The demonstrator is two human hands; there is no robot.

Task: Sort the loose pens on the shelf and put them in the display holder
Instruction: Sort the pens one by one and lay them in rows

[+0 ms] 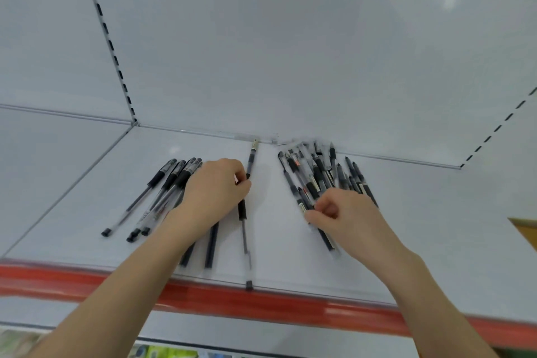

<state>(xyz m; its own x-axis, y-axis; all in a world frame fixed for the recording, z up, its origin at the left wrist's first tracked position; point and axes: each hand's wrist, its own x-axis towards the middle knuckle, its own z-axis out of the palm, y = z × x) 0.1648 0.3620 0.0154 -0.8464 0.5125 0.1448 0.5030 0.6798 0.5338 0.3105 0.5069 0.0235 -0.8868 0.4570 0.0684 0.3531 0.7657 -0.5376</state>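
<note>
Two hands were at work on the white shelf (290, 241), and both of yours were grasping pens. Your left hand (216, 189) lay knuckles up near the middle of the shelf, its fingers curled and its thumb and forefinger pinching the middle pen (242, 209), which ran front to back with its black cap almost at the shelf's front edge. Just beyond your fingertips a second short length of pen (251, 160) pointed on toward the back panel (290, 52); blur kept me from telling whether it touched the pinched one.

Left of that hand, the sorted row of pens (151, 195) lay side by side, clear barrels and black grips slanting the same way, caps toward the front left. Two dark pens (211, 244) lay partly under your left forearm, near the front edge.

Your right hand (345, 212) was well apart from the left, fingers curled at the near end of the loose heap of pens (316, 171), which fanned out against the back panel. Its fingertips gripped a long dark pen (327, 238) that stuck out toward you beneath the palm.

Along the shelf's front ran a red strip (261, 302).
</note>
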